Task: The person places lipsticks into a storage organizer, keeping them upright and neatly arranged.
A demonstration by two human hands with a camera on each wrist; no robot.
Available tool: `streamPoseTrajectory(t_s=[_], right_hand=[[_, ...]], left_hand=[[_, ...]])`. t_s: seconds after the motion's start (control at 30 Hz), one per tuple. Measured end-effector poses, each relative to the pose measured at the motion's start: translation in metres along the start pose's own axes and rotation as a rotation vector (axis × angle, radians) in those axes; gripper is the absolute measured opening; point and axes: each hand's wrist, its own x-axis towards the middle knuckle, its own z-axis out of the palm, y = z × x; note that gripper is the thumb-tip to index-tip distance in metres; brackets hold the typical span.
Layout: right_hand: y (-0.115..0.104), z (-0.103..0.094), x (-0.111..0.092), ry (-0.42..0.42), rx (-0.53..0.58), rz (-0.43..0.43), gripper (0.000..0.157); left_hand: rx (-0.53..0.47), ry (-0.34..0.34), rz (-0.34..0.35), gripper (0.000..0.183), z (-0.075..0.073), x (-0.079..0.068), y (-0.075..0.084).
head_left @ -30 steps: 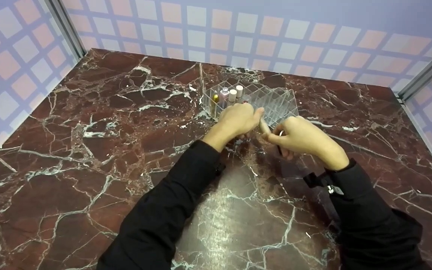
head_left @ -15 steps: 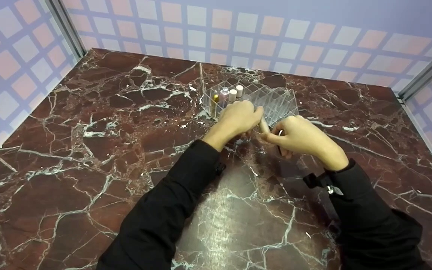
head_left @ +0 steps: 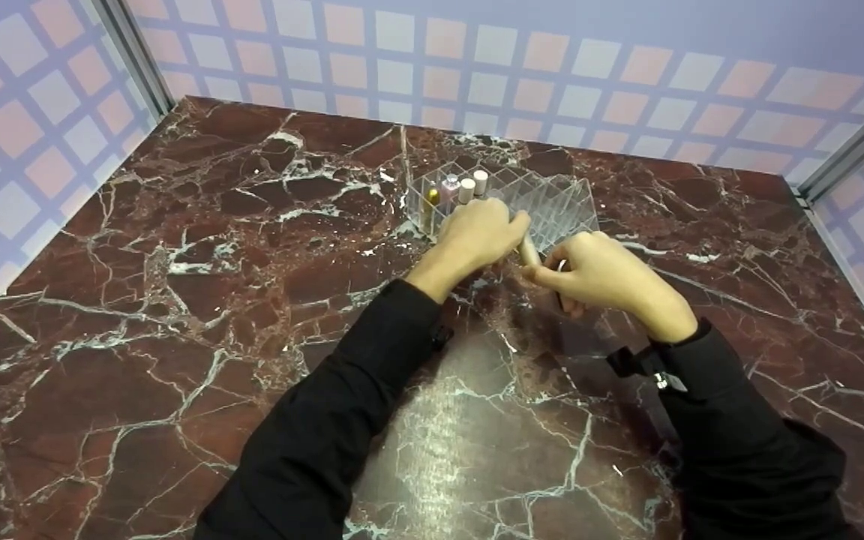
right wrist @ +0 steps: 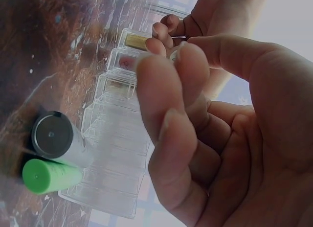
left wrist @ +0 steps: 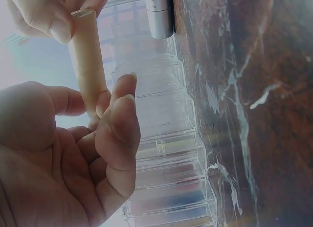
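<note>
Both hands meet at a slim cream cosmetic tube (head_left: pixel 529 250) in front of a clear divided cosmetics organizer (head_left: pixel 591 217). In the left wrist view, my left hand (left wrist: pixel 73 153) pinches the tube's lower end between thumb and fingers. My right hand (head_left: pixel 601 274) grips the other end, whose round face shows beside the thumb. In the right wrist view the right fingers (right wrist: pixel 161 97) cover most of the tube. Left-hand compartments hold two white-capped bottles (head_left: pixel 466 190), a gold-topped bottle (head_left: pixel 432 196) and a pinkish bottle with a clear top (head_left: pixel 450 185). My left hand (head_left: pixel 481 232) overlaps the organizer's front.
A green-capped tube (right wrist: pixel 46 176) and a grey tube with a dark end (right wrist: pixel 54 134) sit close to the organizer's near side, mostly hidden behind my right hand in the head view. The marbled table (head_left: pixel 177 375) ends at patterned panels (head_left: pixel 402 67) at back and sides.
The left hand has shifted very slightly around the tube. The right hand keeps its place and grip, and the organizer has not moved.
</note>
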Motion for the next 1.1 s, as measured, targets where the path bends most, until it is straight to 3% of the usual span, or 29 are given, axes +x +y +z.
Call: streamPoseTrajectory(t_s=[0.73, 0.9, 1.1], right_hand=[[-0.0002, 0.0009, 0.0004, 0.009, -0.015, 0.006, 0.042], [-0.0011, 0.0003, 0.0003, 0.035, -0.015, -0.006, 0.039], [-0.0003, 0.0004, 0.0004, 0.076, -0.015, -0.020, 0.042]], left_hand=[[0.002, 0.006, 0.008, 0.047, -0.0009, -0.0012, -0.0004], [-0.051, 0.023, 0.001, 0.047, -0.0022, -0.0004, -0.0007], [-0.187, 0.057, 0.000, 0.047, -0.0047, -0.0008, -0.0010]])
